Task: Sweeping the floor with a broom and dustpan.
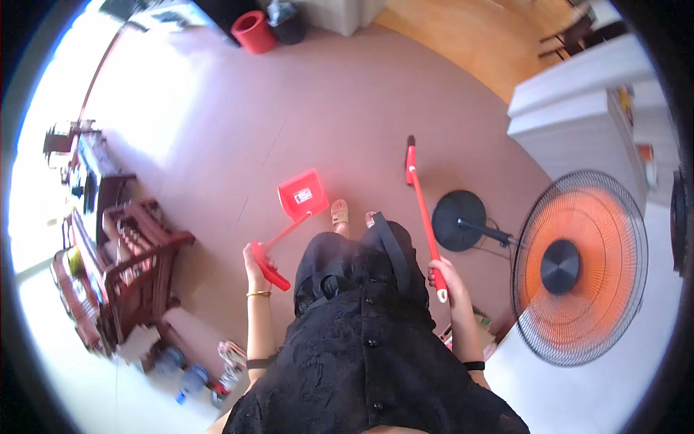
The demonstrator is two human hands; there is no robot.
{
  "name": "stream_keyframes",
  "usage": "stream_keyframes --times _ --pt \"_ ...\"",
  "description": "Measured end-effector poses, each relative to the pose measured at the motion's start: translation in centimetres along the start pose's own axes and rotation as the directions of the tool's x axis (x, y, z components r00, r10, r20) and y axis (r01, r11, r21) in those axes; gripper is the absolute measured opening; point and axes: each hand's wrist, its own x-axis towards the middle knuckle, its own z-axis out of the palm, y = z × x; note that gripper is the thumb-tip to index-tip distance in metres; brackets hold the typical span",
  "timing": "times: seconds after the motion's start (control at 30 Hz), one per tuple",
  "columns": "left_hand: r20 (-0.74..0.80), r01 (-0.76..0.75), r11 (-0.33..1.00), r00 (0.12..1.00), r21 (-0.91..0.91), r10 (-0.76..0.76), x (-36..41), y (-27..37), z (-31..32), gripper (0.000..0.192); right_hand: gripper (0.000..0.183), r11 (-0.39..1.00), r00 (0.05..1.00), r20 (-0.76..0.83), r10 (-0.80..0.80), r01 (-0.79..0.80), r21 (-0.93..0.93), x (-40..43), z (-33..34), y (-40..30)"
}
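Note:
My left hand [256,266] is closed around the red grip of a long-handled dustpan [303,187]. The pan hangs ahead and to the left of my sandalled feet, with a printed label inside it. A red broom [424,211] is in my right hand [447,276], held near the pale end of its handle. Its dark-bristled head points away from me, to the right of my feet. From this view I cannot tell whether the pan or the bristles touch the floor.
An orange-and-black pedestal fan [561,266] stands close on my right, its round base [460,221] near the broom handle. Wooden furniture [141,255] lines the left side, with large plastic bottles [192,378] below it. A red bin [254,33] stands far ahead beside a black bin [287,24].

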Motion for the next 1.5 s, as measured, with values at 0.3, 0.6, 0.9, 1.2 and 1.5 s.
stream_keyframes --times 0.3,0.6,0.9,1.2,1.5 --pt "0.189 0.061 0.967 0.976 0.246 -0.109 5.6 5.2 3.9 0.039 0.012 0.995 0.938 -0.345 -0.039 0.069 0.074 1.6 1.2 7.4" --pt "0.258 0.034 0.929 0.956 0.369 -0.137 6.8 5.9 7.4 0.037 0.008 0.941 0.993 -0.12 -0.011 0.051 0.335 5.1 5.9 3.7" --pt "0.269 0.017 0.89 0.95 0.456 -0.156 7.9 7.2 10.5 0.035 0.023 0.627 0.97 0.214 -0.116 -0.096 0.773 1.8 -1.3 -0.5" --pt "0.179 0.051 0.933 0.976 0.355 -0.122 9.1 6.8 14.5 0.035 0.007 0.935 0.948 -0.3 -0.111 0.201 0.291 2.6 -5.9 -8.7" --pt "0.09 0.06 0.968 0.992 0.242 -0.084 7.5 7.5 18.1 0.036 0.013 0.992 0.833 -0.545 -0.096 0.035 -0.121 18.1 -10.6 -17.0"
